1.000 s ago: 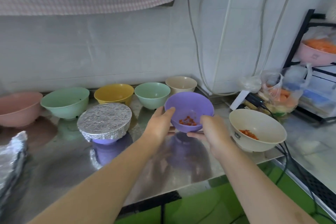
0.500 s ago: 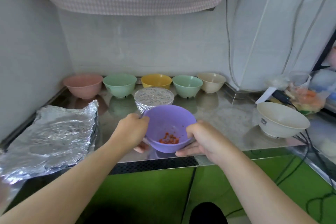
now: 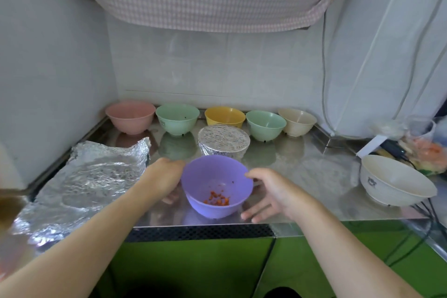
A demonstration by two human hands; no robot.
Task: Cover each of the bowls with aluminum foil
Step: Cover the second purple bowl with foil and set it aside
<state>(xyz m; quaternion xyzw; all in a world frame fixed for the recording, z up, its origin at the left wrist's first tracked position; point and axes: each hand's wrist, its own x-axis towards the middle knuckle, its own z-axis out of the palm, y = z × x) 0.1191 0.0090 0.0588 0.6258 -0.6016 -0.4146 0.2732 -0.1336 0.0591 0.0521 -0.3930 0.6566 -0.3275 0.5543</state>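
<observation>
Purple bowl (image 3: 217, 186) sits ready for its foil lid.
Left hand (image 3: 164, 176) touches its side; right hand (image 3: 273, 193) is open beside it. Next: grab foil sheet (image 3: 87, 181), left of the bowl.

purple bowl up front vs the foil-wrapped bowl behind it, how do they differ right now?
The purple bowl is open on top, with orange bits showing inside; the foil-wrapped bowl is sealed over its rim, contents hidden. The purple bowl sits near the counter's front edge between the left hand and right hand; the foil-wrapped bowl stands farther back, untouched. Both stand upright on the steel counter.
</observation>
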